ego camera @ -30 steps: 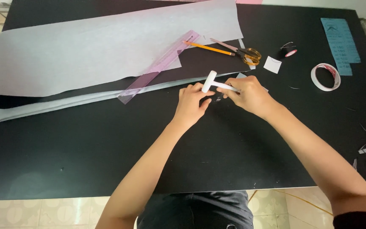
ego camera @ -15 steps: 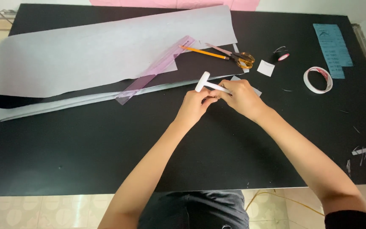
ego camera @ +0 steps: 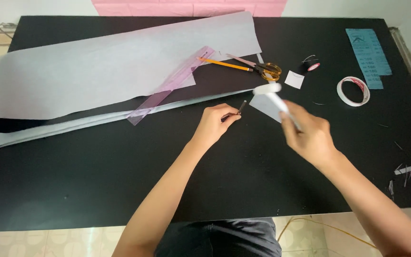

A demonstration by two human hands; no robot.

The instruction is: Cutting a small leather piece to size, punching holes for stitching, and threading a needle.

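My left hand (ego camera: 214,125) rests on the black table (ego camera: 96,181) and pinches a short dark stick (ego camera: 240,108) between its fingertips. My right hand (ego camera: 310,135), blurred by motion, is lifted to the right and grips a white T-shaped tool (ego camera: 271,92) with its head pointing up and left. A small grey paper piece (ego camera: 264,105) lies on the table between the two hands, partly behind the tool.
A large grey sheet (ego camera: 110,71) covers the table's left back, with a pink transparent ruler (ego camera: 170,86) on it. Near the middle back lie a pencil (ego camera: 224,64), orange-handled scissors (ego camera: 265,69), a white square (ego camera: 294,79) and a thread spool (ego camera: 312,66). A tape roll (ego camera: 353,91) and blue card (ego camera: 368,56) are at right.
The hands were together on the white tool; now they are apart. My right hand has swung right with the tool, and my left hand keeps a short dark stick.
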